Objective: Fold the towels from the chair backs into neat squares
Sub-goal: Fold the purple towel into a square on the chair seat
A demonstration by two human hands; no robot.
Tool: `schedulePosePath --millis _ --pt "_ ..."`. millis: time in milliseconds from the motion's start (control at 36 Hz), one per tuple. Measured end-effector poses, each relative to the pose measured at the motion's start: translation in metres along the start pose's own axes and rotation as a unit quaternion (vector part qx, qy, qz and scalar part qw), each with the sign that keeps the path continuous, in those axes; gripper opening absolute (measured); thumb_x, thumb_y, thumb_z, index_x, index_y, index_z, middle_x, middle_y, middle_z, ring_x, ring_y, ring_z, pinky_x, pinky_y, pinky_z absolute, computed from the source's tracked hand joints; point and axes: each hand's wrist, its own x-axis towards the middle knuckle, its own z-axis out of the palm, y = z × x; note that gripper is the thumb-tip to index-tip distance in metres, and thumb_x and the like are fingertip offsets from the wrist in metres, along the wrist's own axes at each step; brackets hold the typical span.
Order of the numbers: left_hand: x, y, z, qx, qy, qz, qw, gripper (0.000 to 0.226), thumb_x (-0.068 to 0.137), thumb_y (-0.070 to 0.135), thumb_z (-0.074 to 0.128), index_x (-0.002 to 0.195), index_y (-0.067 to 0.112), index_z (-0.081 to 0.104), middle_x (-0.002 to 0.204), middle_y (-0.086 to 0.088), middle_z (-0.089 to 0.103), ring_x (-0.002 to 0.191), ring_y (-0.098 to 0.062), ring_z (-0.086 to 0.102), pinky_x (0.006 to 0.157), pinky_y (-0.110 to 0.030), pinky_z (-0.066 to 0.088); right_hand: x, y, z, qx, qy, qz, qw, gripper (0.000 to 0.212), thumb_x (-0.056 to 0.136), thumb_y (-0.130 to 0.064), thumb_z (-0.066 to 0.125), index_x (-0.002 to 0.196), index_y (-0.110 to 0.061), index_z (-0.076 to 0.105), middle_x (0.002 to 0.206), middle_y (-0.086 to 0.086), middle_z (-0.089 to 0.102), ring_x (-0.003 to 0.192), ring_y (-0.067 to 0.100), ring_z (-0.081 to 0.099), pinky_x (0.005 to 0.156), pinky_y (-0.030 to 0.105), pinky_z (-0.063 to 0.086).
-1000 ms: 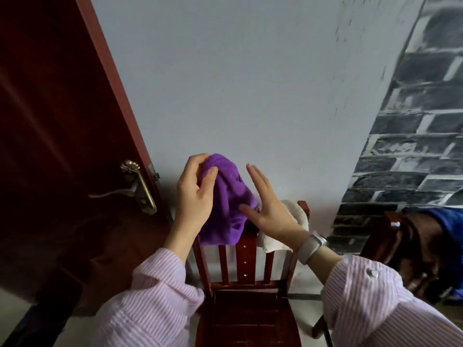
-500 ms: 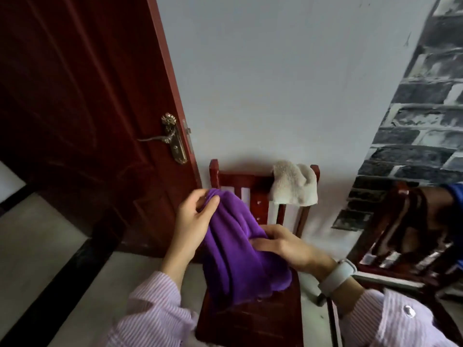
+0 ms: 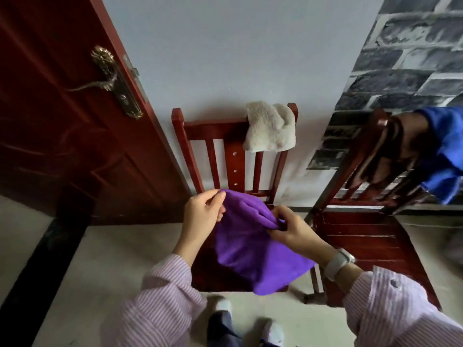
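Both hands pinch purple towel (image 3: pixel 253 249) by top edge: left hand (image 3: pixel 204 212) at left corner, right hand (image 3: pixel 292 230) at right; towel hangs below them over chair (image 3: pixel 233 151) seat. White towel (image 3: pixel 269 130) on chair back above.

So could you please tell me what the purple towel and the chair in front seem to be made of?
Purple towel: apparently microfibre, smooth matte and soft, draping in loose folds from both hands. Chair: seemingly wood with glossy reddish-brown varnish, showing highlights on its slats.
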Motion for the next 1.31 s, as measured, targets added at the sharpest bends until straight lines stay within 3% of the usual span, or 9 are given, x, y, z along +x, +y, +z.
schedulePosePath --millis 167,389,444,528,667,833,1056,1194,1306 --pt "0.03 0.019 0.004 -0.3 -0.076 -0.183 0.933 0.014 0.091 0.012 0.053 0.084 0.008 0.065 0.085 -0.011 0.069 0.083 -0.023 0.067 0.08 -0.032 0.055 -0.003 0.001 0.007 -0.113 0.03 -0.033 0.993 0.031 0.072 -0.041 0.066 0.078 -0.033 0.036 0.077 -0.017 0.041 0.072 0.003 0.04 0.068 0.021 0.033" --pt "0.061 0.011 0.015 -0.362 -0.236 -0.32 0.843 0.012 0.089 -0.001 0.048 0.087 0.005 0.059 0.091 -0.011 0.07 0.079 -0.019 0.067 0.075 -0.03 0.054 -0.007 0.018 0.04 -0.023 0.032 0.135 0.99 0.017 0.092 -0.024 0.05 0.076 -0.026 0.046 0.072 -0.007 0.062 0.069 0.014 0.059 0.073 0.031 0.046" --pt "0.066 0.008 0.011 -0.381 -0.29 -0.357 0.802 0.02 0.093 0.006 0.044 0.099 0.002 0.062 0.101 -0.012 0.068 0.093 -0.018 0.065 0.086 -0.028 0.05 -0.005 0.025 0.047 -0.03 0.07 0.161 0.984 0.001 0.091 -0.021 0.052 0.09 -0.021 0.053 0.08 -0.006 0.064 0.076 0.016 0.062 0.076 0.031 0.047" --pt "0.071 0.008 0.001 -0.363 -0.337 -0.381 0.781 0.028 0.094 0.009 0.042 0.114 -0.002 0.059 0.116 -0.014 0.062 0.112 -0.021 0.056 0.105 -0.033 0.038 0.002 0.025 0.058 0.022 0.106 0.165 0.98 0.041 0.086 -0.015 0.059 0.124 -0.021 0.046 0.097 -0.008 0.056 0.087 0.014 0.058 0.085 0.031 0.048" --pt "0.069 0.027 -0.014 -0.354 -0.34 -0.294 0.82 0.025 0.094 0.0 0.036 0.093 -0.001 0.061 0.091 -0.015 0.064 0.083 -0.021 0.064 0.079 -0.028 0.054 0.029 0.011 0.08 0.023 0.097 0.093 0.991 0.074 0.078 -0.019 0.07 0.141 -0.022 0.03 0.116 -0.006 0.038 0.108 0.008 0.044 0.095 0.015 0.034" --pt "0.075 0.035 -0.04 -0.39 -0.308 -0.22 0.84 0.026 0.094 0.004 0.035 0.088 0.005 0.06 0.082 -0.01 0.066 0.079 -0.019 0.065 0.074 -0.028 0.055 0.059 -0.011 0.101 0.025 0.17 0.066 0.983 0.02 0.081 -0.019 0.056 0.089 -0.003 0.065 0.074 -0.012 0.046 0.074 0.013 0.049 0.071 0.022 0.034" --pt "0.086 0.01 -0.066 -0.229 -0.225 -0.146 0.936 0.009 0.09 0.012 0.053 0.093 0.014 0.061 0.093 -0.007 0.058 0.084 -0.016 0.059 0.077 -0.027 0.046 0.05 -0.005 0.058 0.064 0.293 0.138 0.944 0.013 0.091 -0.012 0.047 0.1 -0.007 0.055 0.09 0.008 0.062 0.087 0.028 0.06 0.08 0.041 0.049" --pt "0.079 -0.001 -0.053 -0.039 -0.19 -0.01 0.981 0.016 0.093 0.016 0.049 0.096 0.025 0.062 0.097 -0.001 0.059 0.09 -0.014 0.056 0.073 -0.018 0.045 0.04 -0.016 0.023 0.086 0.282 0.064 0.953 0.013 0.093 -0.007 0.045 0.094 -0.016 0.054 0.07 -0.006 0.053 0.066 0.009 0.05 0.059 0.011 0.037" --pt "0.067 0.007 -0.029 0.016 -0.235 0.104 0.966 0.025 0.082 0.022 0.066 0.104 0.032 0.061 0.105 0.014 0.053 0.096 0.002 0.054 0.077 -0.007 0.041 0.035 -0.041 0.01 0.1 0.225 -0.004 0.969 0.012 0.088 -0.01 0.054 0.088 -0.021 0.057 0.064 -0.013 0.053 0.058 -0.004 0.05 0.059 0.008 0.037"
